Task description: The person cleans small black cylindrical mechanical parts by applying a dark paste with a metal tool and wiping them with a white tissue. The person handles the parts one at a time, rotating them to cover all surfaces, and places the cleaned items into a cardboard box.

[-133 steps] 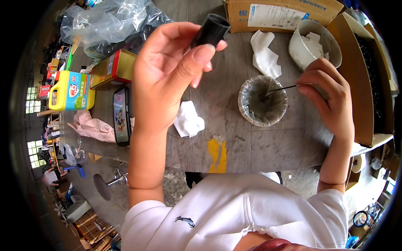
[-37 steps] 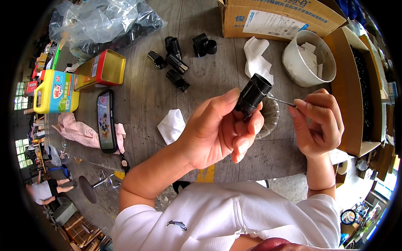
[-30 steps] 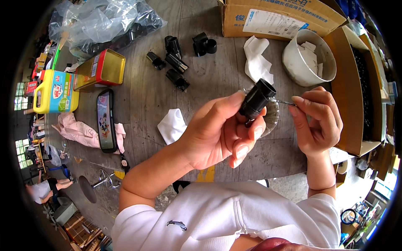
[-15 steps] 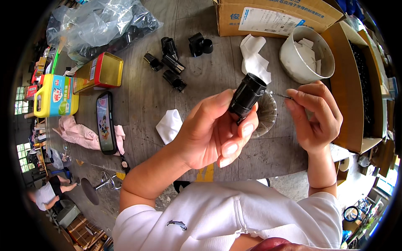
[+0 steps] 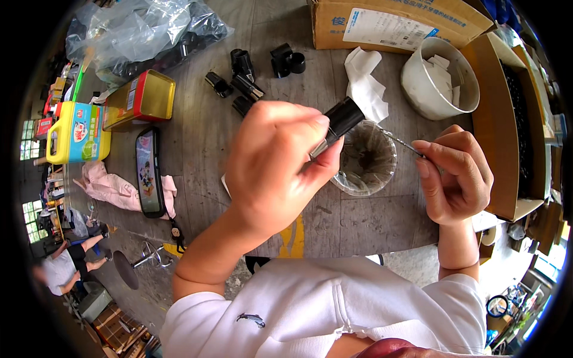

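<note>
Pinched between the fingers of my left hand (image 5: pixel 274 158) is a black cylindrical plastic part (image 5: pixel 344 117), tilted with its upper end toward the far right. My right hand (image 5: pixel 456 173) grips a thin metal rod (image 5: pixel 403 144) by one end, and its tip points at the rim of a clear plastic-lined cup (image 5: pixel 373 177). Something dark lies at the bottom of this cup, too unclear to name. Both hands are held over the near half of the table. Several similar black parts (image 5: pixel 248 88) lie beyond my left hand, one partly hidden by it.
A crumpled white cloth (image 5: pixel 365 83) and a white tub (image 5: pixel 418 95) of white pieces stand behind the cup. Cardboard boxes (image 5: pixel 334 33) line the back and right. To the left are a phone (image 5: pixel 150 173), pink cloth (image 5: pixel 110 190), tin (image 5: pixel 134 104), yellow jug (image 5: pixel 77 134) and plastic bag (image 5: pixel 143 36).
My left hand has turned over, back upward, tilting the black part and uncovering the cup. The rod in my right hand now shows more of its length. A distant person has shifted posture.
</note>
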`<state>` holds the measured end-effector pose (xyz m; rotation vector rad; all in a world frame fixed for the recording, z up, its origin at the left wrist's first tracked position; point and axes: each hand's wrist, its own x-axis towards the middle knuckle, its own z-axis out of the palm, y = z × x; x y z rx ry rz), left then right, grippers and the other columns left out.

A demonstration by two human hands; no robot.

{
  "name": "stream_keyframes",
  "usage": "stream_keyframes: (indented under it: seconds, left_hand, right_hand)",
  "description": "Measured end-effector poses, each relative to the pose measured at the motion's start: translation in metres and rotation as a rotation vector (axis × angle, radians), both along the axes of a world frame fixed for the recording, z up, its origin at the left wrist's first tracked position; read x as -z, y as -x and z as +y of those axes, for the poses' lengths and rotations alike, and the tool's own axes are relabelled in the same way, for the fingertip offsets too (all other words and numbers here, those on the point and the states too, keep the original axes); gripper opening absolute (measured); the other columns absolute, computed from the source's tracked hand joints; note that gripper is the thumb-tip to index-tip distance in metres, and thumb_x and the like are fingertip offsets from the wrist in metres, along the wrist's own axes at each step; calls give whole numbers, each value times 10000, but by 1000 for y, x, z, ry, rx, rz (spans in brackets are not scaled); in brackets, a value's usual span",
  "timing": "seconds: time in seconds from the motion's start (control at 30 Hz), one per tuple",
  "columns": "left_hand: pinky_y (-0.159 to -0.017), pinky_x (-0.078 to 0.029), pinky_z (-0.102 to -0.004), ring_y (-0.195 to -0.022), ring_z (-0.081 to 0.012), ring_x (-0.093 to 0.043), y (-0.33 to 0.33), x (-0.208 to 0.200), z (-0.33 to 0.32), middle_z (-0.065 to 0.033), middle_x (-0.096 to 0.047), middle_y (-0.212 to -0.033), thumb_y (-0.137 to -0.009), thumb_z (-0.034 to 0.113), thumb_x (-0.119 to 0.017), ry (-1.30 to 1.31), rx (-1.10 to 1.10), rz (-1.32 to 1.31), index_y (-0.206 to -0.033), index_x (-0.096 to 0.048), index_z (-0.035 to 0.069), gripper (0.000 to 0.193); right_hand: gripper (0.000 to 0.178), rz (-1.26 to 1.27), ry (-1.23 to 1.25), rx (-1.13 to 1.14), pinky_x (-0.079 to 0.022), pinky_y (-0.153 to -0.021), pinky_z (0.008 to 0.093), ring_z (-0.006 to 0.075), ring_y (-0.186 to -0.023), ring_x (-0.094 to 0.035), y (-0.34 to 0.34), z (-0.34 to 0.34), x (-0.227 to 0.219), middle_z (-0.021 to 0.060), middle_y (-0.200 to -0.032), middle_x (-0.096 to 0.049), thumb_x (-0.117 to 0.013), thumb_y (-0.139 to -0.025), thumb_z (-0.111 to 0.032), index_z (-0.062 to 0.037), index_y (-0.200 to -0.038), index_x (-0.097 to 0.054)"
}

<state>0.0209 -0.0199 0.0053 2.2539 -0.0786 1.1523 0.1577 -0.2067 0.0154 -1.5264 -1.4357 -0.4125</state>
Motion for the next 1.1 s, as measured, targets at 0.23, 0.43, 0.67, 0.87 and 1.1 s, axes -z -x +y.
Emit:
stream_keyframes:
  seconds: [0.23,0.43,0.67,0.87,1.1]
  left_hand:
    - [-518,-487,-256,-656,-207,-583,0,5,-8,-172,-600,-952,-656,-87,-719,-282,-8,-118,-947,-614,-9,319]
    - [-568,-510,-276,-713,-221,-596,5,4,-7,-157,-566,-990,-652,-71,-756,-324,-11,-88,-1041,-586,7,432]
    - [-624,-536,-291,-768,-232,-619,8,-1,-5,-150,-546,-1013,-673,-21,-800,-245,6,-36,-1093,-555,9,487]
    - [-595,-534,-288,-720,-220,-623,6,1,-5,-139,-593,-902,-646,-9,-802,23,7,-53,-994,-582,1,412]
    - [-657,-555,-285,-772,-210,-631,10,-5,-5,-152,-546,-960,-693,-57,-751,-42,44,72,-1025,-498,-7,421]
  right_hand:
    - [270,-36,54,22,-368,-432,258,162,-507,-495,1,2,-1,80,-642,-540,-690,-576,64,51,-845,-664]
    - [246,-36,95,42,-372,-425,268,170,-489,-488,4,5,-2,56,-604,-520,-698,-575,50,33,-817,-659]
    - [204,-22,156,50,-377,-428,272,177,-489,-485,6,4,-5,56,-599,-504,-695,-596,40,19,-792,-644]
    - [180,-17,183,43,-375,-427,278,184,-492,-481,4,5,-5,55,-591,-489,-690,-607,34,11,-776,-630]
    - [166,12,196,33,-373,-428,281,190,-489,-478,6,4,-3,59,-589,-485,-682,-617,42,14,-768,-621]
